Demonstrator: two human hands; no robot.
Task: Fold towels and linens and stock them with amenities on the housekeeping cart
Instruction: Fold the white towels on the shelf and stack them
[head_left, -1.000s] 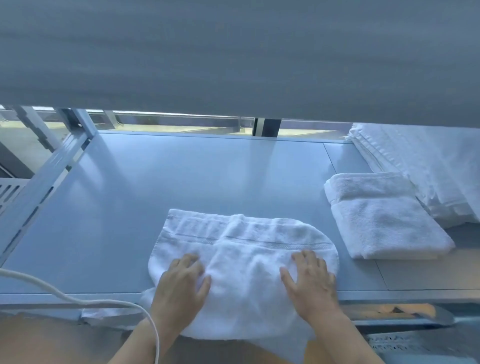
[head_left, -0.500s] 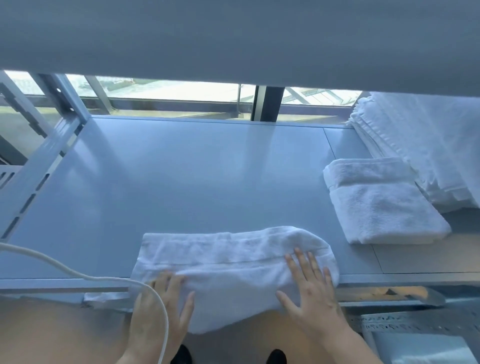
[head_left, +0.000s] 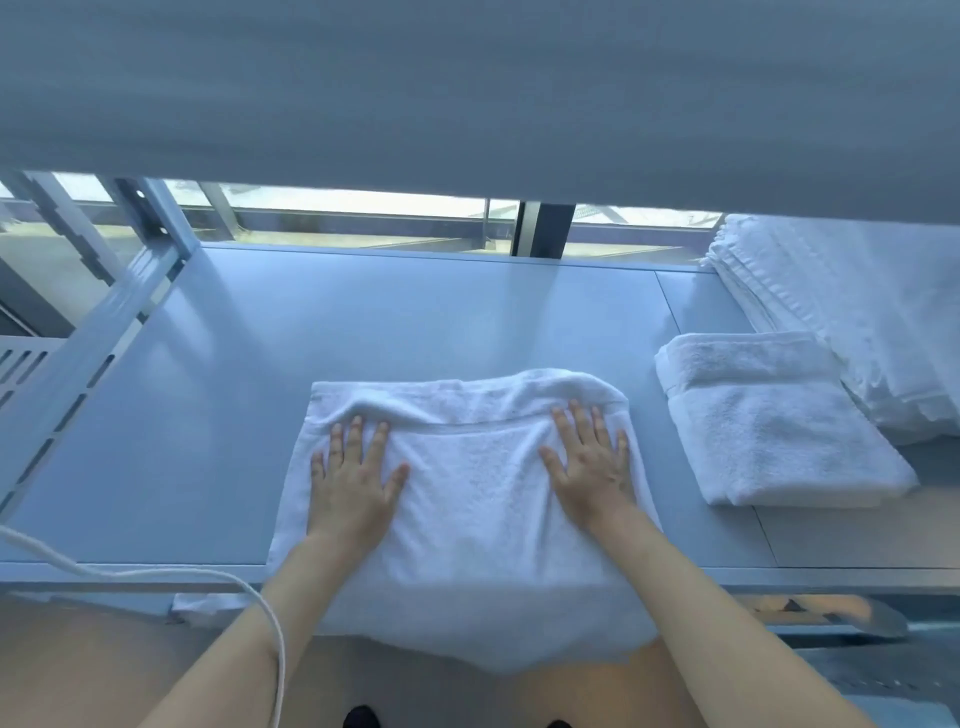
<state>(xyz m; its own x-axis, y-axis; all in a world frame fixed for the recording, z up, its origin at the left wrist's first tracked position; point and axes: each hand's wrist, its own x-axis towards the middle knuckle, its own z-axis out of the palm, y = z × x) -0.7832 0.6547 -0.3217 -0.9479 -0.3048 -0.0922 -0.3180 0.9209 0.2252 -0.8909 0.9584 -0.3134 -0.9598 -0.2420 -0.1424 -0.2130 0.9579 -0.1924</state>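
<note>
A white towel (head_left: 467, 499) lies on the grey cart shelf (head_left: 363, 312), its near part hanging over the front edge. My left hand (head_left: 353, 473) presses flat on the towel's left side, fingers straight. On its right side my right hand (head_left: 592, 462) presses flat the same way, fingertips near a folded hem. A folded white towel (head_left: 774, 421) sits on the shelf to the right. Behind it stands a stack of folded white linens (head_left: 857, 312).
An upper shelf (head_left: 467, 93) overhangs the work surface closely. A slotted metal upright (head_left: 78, 353) frames the left side. A white cable (head_left: 156, 577) curves across the front edge at lower left. Windows show behind the shelf.
Both hands have slid forward across the towel, away from the front edge, spreading it flatter and further onto the shelf. The camera view has shifted a little.
</note>
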